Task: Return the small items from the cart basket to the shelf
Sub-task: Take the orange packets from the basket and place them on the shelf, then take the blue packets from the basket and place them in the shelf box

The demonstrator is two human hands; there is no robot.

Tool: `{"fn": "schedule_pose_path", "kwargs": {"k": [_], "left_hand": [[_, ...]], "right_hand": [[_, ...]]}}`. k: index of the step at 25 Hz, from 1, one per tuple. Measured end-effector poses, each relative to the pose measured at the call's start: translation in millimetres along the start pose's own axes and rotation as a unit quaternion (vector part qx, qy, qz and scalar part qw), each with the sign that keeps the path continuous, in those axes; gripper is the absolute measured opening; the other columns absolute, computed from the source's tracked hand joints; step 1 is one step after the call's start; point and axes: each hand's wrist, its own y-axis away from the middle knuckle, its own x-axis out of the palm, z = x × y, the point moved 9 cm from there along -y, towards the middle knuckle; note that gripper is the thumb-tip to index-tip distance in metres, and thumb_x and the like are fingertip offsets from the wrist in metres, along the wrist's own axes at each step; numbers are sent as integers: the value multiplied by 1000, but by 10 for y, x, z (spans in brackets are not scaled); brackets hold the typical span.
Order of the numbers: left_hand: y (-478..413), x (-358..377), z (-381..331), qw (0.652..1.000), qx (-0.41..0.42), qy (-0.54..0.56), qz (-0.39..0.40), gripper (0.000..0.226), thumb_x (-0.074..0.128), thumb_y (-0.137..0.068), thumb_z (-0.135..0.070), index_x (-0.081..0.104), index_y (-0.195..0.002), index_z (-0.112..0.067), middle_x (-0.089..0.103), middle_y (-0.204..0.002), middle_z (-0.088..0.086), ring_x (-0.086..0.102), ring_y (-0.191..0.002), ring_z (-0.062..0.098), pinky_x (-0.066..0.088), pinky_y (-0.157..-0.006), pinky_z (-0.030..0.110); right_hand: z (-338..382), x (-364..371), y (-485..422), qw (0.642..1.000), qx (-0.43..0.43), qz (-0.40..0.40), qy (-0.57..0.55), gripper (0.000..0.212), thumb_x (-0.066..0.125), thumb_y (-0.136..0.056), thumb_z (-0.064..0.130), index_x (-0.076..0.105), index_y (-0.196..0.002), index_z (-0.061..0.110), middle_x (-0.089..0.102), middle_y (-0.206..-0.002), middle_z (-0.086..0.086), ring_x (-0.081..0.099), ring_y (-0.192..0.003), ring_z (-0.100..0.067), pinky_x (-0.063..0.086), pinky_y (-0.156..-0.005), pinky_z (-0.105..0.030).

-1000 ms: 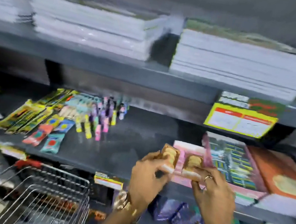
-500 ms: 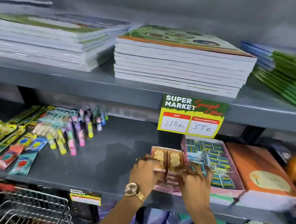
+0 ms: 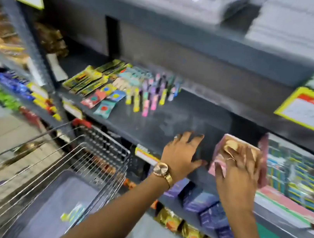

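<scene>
My right hand (image 3: pixel 240 172) lies flat over the small pink box (image 3: pixel 235 151), fingers spread across its top and near edge, pressing rather than pinching; the grip is resting on the box, not clenched around it. The box sits on the dark middle shelf (image 3: pixel 171 125), just beside the larger pink tray of blue packets (image 3: pixel 295 170) to its right. I judge the box to be light cardboard, stiff enough to slide but easy to dent on top, so the sensible hold is at its side walls, thumb on one and fingers on the other. My left hand (image 3: pixel 182 153) rests palm down on bare shelf just left of the box, fingers splayed, holding nothing; a watch (image 3: pixel 160 170) sits on that wrist. Both forearms reach up and forward from below. The wire cart basket (image 3: pixel 92 162) stands at lower left, with one small yellow-green item (image 3: pixel 75 212) blurred on its floor.
</scene>
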Motion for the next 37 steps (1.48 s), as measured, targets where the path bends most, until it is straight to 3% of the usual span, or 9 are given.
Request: {"fn": "schedule_pose_path", "kwargs": {"k": [3, 7, 12, 16, 23, 26, 30, 34, 37], "left_hand": [[488, -441, 882, 994, -74, -9, -83, 54, 70, -81, -37, 52, -129, -21, 50, -135, 9, 54, -115, 34, 53, -92, 42], [1442, -676, 2251, 964, -231, -2, -130, 43, 68, -81, -30, 57, -121, -15, 58, -119, 12, 59, -103, 34, 54, -84, 41], [3197, 83, 3885, 838, -536, 105, -11, 37, 68, -88, -20, 57, -121, -6, 62, -123, 18, 59, -113, 34, 47, -93, 39], [4222, 1108, 4268, 733, -650, 169, 107, 45, 70, -87, -27, 55, -124, -6, 63, -126, 18, 58, -117, 27, 43, -95, 32], [3858, 2110, 4325, 804, -564, 136, 128, 72, 70, -80, -44, 41, -136, -8, 49, -131, 18, 52, -117, 36, 48, -93, 43], [3746, 2204, 4398, 810, -566, 119, 97, 74, 70, -80, -40, 39, -136, -5, 55, -123, 20, 56, -110, 38, 51, -88, 44], [3905, 2182, 4585, 797, -576, 128, 125, 55, 69, -84, -34, 47, -129, -12, 61, -118, 18, 60, -108, 37, 50, -87, 42], [4174, 1893, 4629, 791, -581, 134, 139, 26, 65, -86, -29, 61, -109, -17, 65, -114, 15, 63, -105, 35, 54, -84, 40], [4101, 1344, 4540, 821, -559, 104, 50, 14, 67, -80, -15, 64, -94, -14, 67, -100, 11, 65, -93, 36, 56, -73, 41]], "right_hand": [[1116, 110, 260, 972, -187, -37, -133, 27, 73, -77, 7, 73, -104, 6, 72, -114, -10, 47, -131, -40, 40, -106, -60], [2564, 658, 677, 898, -318, 112, -283, 25, 67, -82, 8, 72, -106, 8, 71, -114, -6, 46, -132, -32, 38, -113, -40], [3805, 2120, 1365, 790, -415, 435, -124, 34, 59, -84, 14, 60, -119, 12, 63, -121, -13, 53, -119, -29, 43, -99, -35], [4207, 3270, 1777, 712, -461, 528, 35, 41, 58, -85, 7, 56, -126, 11, 60, -130, -15, 57, -119, -30, 46, -96, -34], [4382, 4576, 2603, 598, -628, 484, 121, 37, 51, -91, 21, 53, -127, 16, 51, -131, -13, 46, -125, -30, 43, -100, -44], [4361, 4720, 2772, 593, -667, 438, 106, 37, 52, -88, 22, 50, -124, 19, 51, -125, -11, 46, -120, -32, 44, -90, -43], [4279, 4825, 2712, 606, -633, 460, 143, 67, 78, -68, 22, 46, -126, 17, 52, -125, -10, 48, -117, -30, 42, -95, -38], [4200, 4739, 2449, 665, -506, 532, 135, 45, 72, -79, 26, 58, -119, 14, 57, -127, -15, 54, -119, -32, 46, -97, -37], [4135, 4453, 1994, 728, -322, 601, 70, 23, 73, -80, 27, 60, -93, 12, 62, -111, -18, 62, -101, -28, 51, -75, -33]]}}
